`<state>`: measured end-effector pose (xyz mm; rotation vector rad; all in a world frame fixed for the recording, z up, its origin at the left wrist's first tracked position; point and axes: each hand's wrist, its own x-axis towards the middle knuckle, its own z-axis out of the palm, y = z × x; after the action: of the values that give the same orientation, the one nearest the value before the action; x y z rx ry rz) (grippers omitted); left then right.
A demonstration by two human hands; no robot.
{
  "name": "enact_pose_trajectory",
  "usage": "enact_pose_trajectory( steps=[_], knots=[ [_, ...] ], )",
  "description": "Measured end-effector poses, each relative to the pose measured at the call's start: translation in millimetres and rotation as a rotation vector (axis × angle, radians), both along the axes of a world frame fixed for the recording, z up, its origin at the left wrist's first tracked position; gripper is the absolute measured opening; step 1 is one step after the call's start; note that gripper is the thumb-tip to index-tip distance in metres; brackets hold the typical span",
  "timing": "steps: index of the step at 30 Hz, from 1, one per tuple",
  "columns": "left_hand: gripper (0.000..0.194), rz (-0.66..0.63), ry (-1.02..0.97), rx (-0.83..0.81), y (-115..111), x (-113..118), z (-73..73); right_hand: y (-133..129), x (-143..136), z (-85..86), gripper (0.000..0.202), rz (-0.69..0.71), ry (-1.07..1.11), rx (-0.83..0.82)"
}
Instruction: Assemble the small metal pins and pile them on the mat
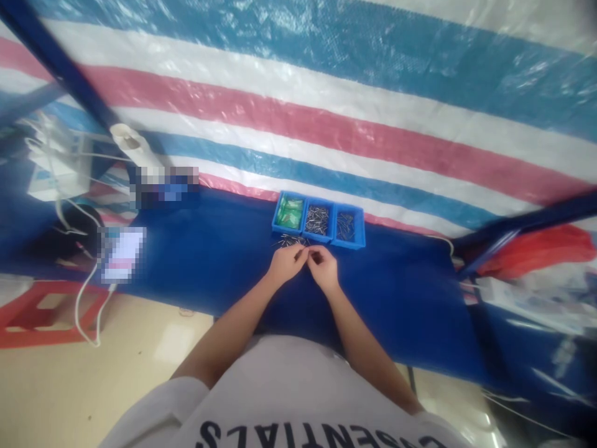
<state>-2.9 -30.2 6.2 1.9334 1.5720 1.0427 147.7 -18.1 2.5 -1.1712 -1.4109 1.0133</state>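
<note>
My left hand and my right hand meet over the blue table, fingertips pinched together. Whatever lies between the fingers is too small or hidden to make out. Just beyond my left hand is a loose pile of thin metal pieces, perhaps screws or pins. Behind the hands three small blue bins stand side by side. Green plastic packets fill the left one. Shiny small metal pieces are heaped in the middle one, and darker thin metal pieces lie in the right one.
A striped plastic sheet hangs behind the blue table. At the left are a device with a lit screen, its white cable, a white roll and a red stool. A red bag is at the right.
</note>
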Motion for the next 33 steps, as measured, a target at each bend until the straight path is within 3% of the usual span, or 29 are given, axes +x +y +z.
enact_pose_trajectory(
  steps=[10,21,33],
  knots=[
    [0.024,0.034,-0.089,-0.003,3.5,-0.4,0.4,2.3,-5.0,-7.8,0.012,0.054,-0.346,0.187],
    [0.021,0.014,-0.169,-0.013,5.9,-1.7,0.6,3.3,-3.7,-15.9,0.013,0.043,-0.506,0.314],
    [0.023,0.021,-0.149,-0.012,9.9,-2.1,-2.4,6.6,-3.6,-21.5,0.016,0.019,-0.518,0.348]
  ],
)
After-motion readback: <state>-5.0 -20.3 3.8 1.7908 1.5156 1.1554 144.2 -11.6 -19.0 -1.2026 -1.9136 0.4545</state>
